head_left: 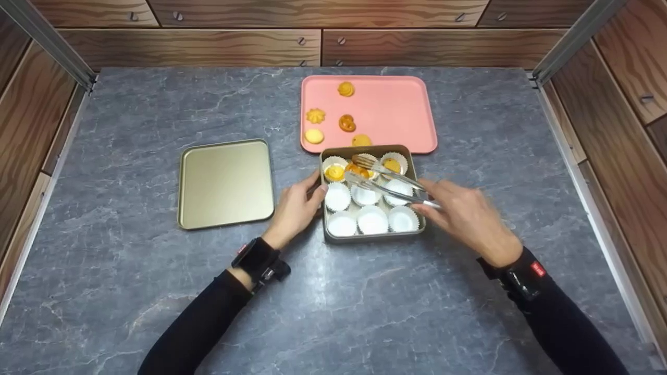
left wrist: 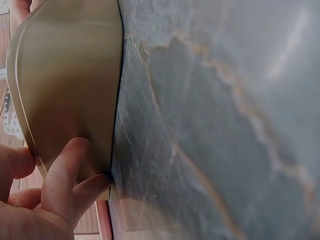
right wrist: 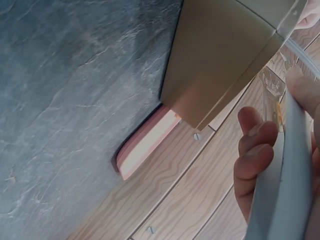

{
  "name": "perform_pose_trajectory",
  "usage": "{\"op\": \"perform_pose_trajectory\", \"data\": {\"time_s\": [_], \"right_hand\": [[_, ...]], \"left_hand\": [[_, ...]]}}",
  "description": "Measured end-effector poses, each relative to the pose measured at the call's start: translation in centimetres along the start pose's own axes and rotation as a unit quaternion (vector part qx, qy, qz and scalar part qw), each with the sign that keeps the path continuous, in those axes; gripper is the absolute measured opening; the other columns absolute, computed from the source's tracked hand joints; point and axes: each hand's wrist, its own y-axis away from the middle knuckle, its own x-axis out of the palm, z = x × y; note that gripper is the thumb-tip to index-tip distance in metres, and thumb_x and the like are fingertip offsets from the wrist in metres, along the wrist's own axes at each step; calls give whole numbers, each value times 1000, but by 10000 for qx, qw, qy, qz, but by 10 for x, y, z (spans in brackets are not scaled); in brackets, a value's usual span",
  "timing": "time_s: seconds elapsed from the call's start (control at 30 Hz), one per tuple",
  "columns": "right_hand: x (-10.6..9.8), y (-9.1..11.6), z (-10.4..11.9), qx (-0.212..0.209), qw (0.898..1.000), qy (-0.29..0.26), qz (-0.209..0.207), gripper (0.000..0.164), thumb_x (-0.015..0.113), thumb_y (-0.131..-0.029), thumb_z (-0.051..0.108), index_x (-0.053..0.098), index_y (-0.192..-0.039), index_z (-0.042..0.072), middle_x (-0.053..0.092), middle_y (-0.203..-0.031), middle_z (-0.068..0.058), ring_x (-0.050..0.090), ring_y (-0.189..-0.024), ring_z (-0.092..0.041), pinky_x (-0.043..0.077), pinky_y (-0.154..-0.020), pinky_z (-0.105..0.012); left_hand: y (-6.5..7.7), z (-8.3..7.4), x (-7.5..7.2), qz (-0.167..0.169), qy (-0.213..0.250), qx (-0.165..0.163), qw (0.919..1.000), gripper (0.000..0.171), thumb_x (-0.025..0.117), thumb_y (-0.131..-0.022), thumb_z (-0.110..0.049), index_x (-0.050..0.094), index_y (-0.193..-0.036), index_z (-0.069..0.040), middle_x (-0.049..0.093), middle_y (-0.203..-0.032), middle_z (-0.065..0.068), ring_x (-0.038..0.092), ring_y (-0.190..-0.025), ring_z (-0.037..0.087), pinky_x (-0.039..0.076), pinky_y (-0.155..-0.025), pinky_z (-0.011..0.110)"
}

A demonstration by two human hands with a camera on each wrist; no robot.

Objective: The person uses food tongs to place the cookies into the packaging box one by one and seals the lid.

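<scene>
A square gold tin (head_left: 372, 237) holds rows of white paper cups (head_left: 372, 221). In its back row, a yellow cookie (head_left: 335, 173) lies in the left cup and a round cookie (head_left: 391, 165) in the right one. My left hand (head_left: 298, 208) holds the tin's left side, thumb at the rim and fingertips against the outer wall. Metal tongs (head_left: 401, 182) are gripped in my right hand (head_left: 466, 216), reaching over the tin from the right. Between their tips is a glossy brown cookie (head_left: 357, 170) by the back middle cup; whether the tips squeeze it I cannot tell.
Behind the tin lies a pink tray (head_left: 396, 112) bearing several cookies, among them a swirl cookie (head_left: 346, 89), a flower-shaped cookie (head_left: 315, 115) and a pretzel cookie (head_left: 347, 123). The tin overlaps the tray's front edge in view. A gold lid (head_left: 226, 185) lies on the left.
</scene>
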Motion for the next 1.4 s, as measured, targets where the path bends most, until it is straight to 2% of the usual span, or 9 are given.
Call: {"op": "perform_pose_trajectory", "data": {"time_s": [0.17,0.3,0.4,0.53,0.6,0.67,0.77,0.93,1.4], "right_hand": [[-1,-2,5,-17,9997,9,255,52,81,-91,28,66,-132,-1,74,-99,-18,71,-70,-26,63,-60,-37],[-2,-5,9,-119,9990,97,410,51,80,-92,33,68,-130,2,73,-92,-13,69,-66,-22,61,-56,-35],[-2,-7,10,-258,9983,167,491,50,79,-92,35,68,-129,3,72,-90,-10,68,-65,-21,59,-54,-35],[-1,-11,8,-430,9973,244,552,48,78,-92,36,69,-127,4,73,-91,-10,69,-67,-23,59,-54,-37],[0,-13,8,-493,9969,254,554,48,78,-93,37,69,-126,4,73,-92,-11,70,-69,-25,60,-56,-40],[1,-15,7,-531,9965,263,583,48,77,-94,38,70,-126,3,74,-95,-12,72,-72,-26,61,-59,-41],[3,-17,7,-544,9960,249,664,49,75,-95,39,69,-127,2,75,-99,-13,73,-75,-28,62,-62,-42],[5,-22,7,-537,9950,267,794,50,74,-96,41,69,-128,3,74,-99,-13,72,-74,-26,62,-62,-41],[11,-28,8,-530,9937,251,954,50,76,-94,39,69,-128,3,72,-94,-9,67,-67,-22,60,-58,-38]], "left_hand": [[0,0,0,56,26,-20,10000,56,58,-106,-28,45,-154,-2,65,-70,6,52,-51,10,48,-47,27],[0,0,0,30,-55,-11,10000,55,58,-106,-28,45,-153,-2,61,-67,4,46,-47,10,51,-51,30],[-1,0,0,-18,-133,6,9999,54,59,-106,-27,46,-153,-4,70,-81,10,49,-50,9,56,-60,33],[-2,0,0,22,-170,-4,9999,54,59,-106,-29,47,-153,-6,72,-89,18,47,-50,8,52,-57,32],[-3,0,0,67,-84,-64,9999,54,59,-106,-29,47,-154,-6,74,-105,21,51,-51,8,53,-58,31],[-3,-1,-1,144,66,-148,9998,54,59,-106,-28,46,-154,-6,72,-117,23,57,-53,14,55,-57,33],[-3,-2,-4,198,343,-251,9989,54,60,-106,-27,46,-154,-6,56,-147,21,73,-78,20,61,-75,32],[-3,-5,-7,352,799,-428,9953,55,60,-106,-23,44,-155,-6,48,-154,21,72,-108,23,62,-82,29],[-3,-6,-6,440,933,-604,9928,55,59,-107,-21,40,-157,-7,55,-148,23,73,-78,23,63,-70,31]]}}
